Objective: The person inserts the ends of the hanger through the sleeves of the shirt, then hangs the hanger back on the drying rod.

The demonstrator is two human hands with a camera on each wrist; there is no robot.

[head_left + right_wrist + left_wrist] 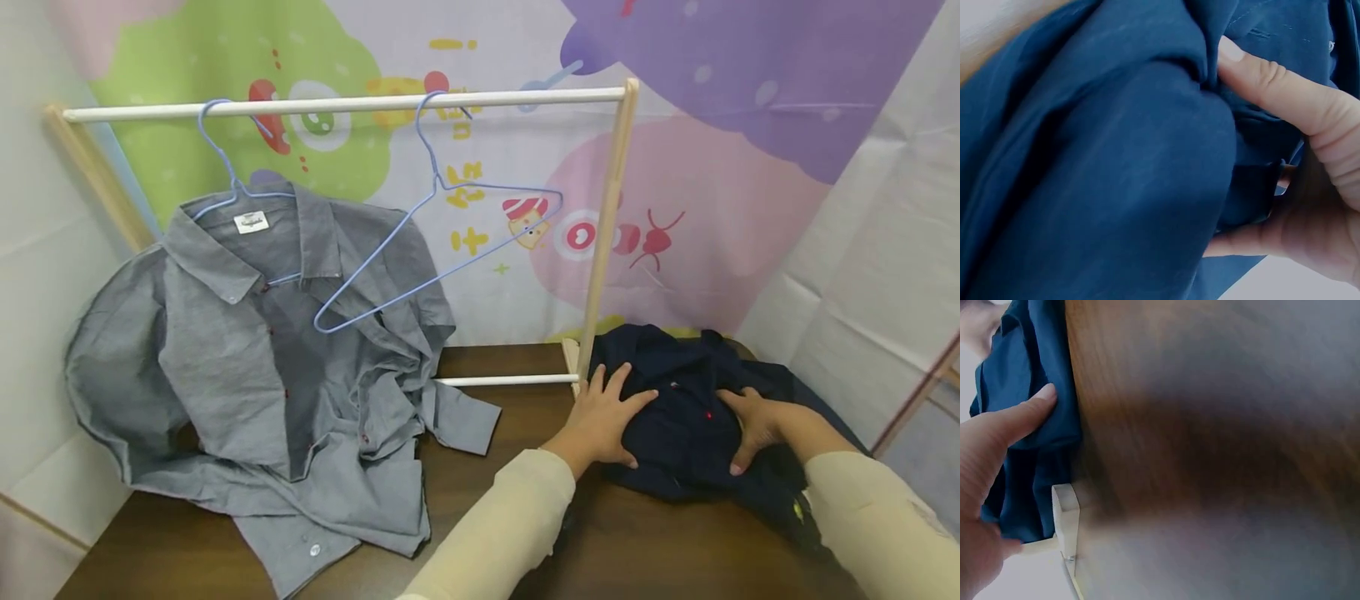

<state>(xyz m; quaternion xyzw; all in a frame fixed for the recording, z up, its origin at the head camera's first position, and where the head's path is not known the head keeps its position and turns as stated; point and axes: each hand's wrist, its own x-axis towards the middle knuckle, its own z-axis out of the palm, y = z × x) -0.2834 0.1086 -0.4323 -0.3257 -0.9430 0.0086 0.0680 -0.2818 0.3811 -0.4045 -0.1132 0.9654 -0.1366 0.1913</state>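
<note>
A crumpled navy shirt [675, 442] lies in a heap on the table's right side; buttonhole stitching shows on it in the right wrist view. Resting on its left part is my left hand [603, 417], fingers spread; the left wrist view shows that thumb [1025, 419] against the dark cloth. My right hand [761, 423] touches the shirt's right part, thumb and index apart. Up close, the right thumb [1272, 81] lies on a fold, with the other fingers lower down and partly hidden by cloth.
A clothes rack with a white rail [345, 104] and wooden posts [609, 217] stands behind. A grey shirt [225, 333] hangs there on a blue hanger [217, 150]. Beside it hangs a bare blue hanger [431, 292], overlapping that shirt. The brown table [517, 467] lies below.
</note>
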